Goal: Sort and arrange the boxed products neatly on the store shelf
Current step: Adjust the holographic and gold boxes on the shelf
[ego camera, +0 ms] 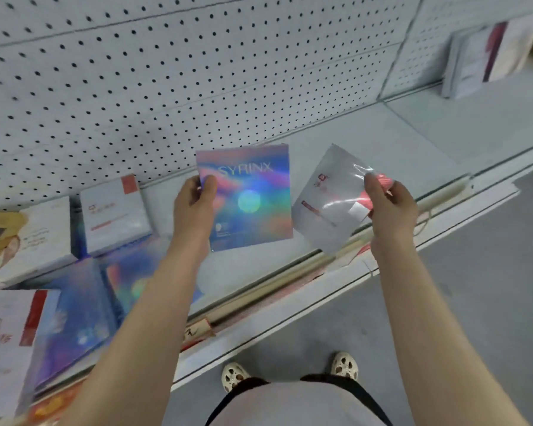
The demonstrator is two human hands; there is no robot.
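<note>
Above the shelf [366, 139], the left hand [194, 207] pinched a shiny rainbow box [253, 204] by its left edge. Just right of that box, the right hand [391, 207] gripped a white box [330, 204], tilted, fingers curled round its red corner.

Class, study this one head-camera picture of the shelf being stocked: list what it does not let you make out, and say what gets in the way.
- Head view: small print on the iridescent SYRINX box in the left hand: too small.
- Red label on the white plastic-wrapped box: glare and the right hand cover it.
- Pale boxes at upper right: blurred, cut by the frame edge.
- White box with red stripe at lower left: cut by the left edge.
</note>
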